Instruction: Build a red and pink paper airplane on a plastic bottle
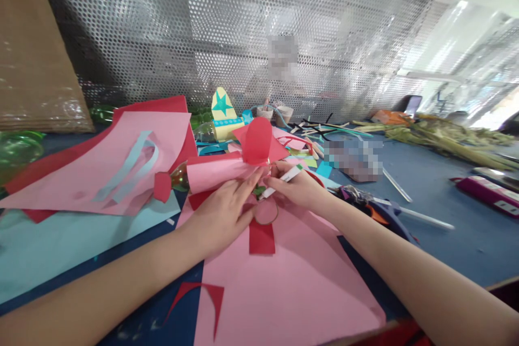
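My left hand point(225, 212) lies with its fingers stretched out against a bottle wrapped in pink paper point(214, 171), which lies on its side. A rounded red paper piece point(258, 140) stands up at the bottle's right end. Close to it, my right hand point(298, 189) is closed around a white marker point(288, 174) with a green end. Its fingertips meet those of my left hand, and what lies between them is hidden. Below them a pink paper circle point(266, 211) rests over a red paper strip point(261, 239). A large pink sheet point(292, 286) lies underneath.
On the left lie a pink sheet point(97, 165) with pale blue strips, red paper and a light blue sheet point(81, 248). A yellow-wrapped bottle point(227, 128) stands behind. To the right are a purple box point(488, 194), a hot glue gun point(373, 211) and dried husks point(454, 138).
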A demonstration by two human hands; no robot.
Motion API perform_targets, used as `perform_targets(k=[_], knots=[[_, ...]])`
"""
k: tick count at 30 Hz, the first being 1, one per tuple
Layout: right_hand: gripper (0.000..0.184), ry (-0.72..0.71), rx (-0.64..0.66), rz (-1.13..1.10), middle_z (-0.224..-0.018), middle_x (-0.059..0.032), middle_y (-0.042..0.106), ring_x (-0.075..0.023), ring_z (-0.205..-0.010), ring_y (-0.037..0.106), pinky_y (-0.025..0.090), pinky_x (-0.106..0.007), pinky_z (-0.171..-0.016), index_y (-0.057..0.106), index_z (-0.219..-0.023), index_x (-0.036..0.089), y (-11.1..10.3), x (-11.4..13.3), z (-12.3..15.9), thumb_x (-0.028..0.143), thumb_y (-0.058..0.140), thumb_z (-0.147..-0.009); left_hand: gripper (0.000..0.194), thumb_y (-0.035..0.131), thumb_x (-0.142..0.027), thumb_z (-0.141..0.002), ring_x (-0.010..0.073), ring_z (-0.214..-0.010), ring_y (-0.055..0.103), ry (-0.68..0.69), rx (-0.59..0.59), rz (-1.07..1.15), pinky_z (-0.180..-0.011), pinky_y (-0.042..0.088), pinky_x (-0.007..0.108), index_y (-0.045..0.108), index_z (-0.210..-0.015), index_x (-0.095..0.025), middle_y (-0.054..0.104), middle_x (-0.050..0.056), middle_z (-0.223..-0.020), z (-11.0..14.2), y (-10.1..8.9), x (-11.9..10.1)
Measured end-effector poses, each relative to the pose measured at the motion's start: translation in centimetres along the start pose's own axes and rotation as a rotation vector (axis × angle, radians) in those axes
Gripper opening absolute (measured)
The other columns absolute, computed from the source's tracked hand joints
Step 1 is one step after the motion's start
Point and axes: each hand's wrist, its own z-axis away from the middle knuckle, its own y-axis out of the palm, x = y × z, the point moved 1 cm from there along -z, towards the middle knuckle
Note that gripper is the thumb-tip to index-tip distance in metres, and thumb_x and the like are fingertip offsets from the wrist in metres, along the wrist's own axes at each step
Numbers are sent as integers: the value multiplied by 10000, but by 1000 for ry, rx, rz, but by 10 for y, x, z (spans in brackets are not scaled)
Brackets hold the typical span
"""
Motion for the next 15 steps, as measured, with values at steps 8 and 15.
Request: perform_targets(k=[8, 15], knots=[[141, 6, -9, 1, -527, 81, 445, -71, -453, 396, 306, -213, -440, 431, -629, 209, 1, 1, 1, 249, 546, -701, 641, 470, -247, -916, 244, -1078, 575, -12, -5, 4, -946, 462, 437, 175, -1485, -232, 603, 110, -1235, 0, 0, 0], [125, -39, -6, -11, -521, 82, 432, -68, -460, 374, 292, -214, -449, 433, -615, 208, 0, 2, 0, 218, 536, -687, 646, 481, -226, -909, 238, -1083, 571, 6, -14, 3, -956, 456, 419, 183, -1482, -232, 590, 105, -1253, -1, 2, 0]])
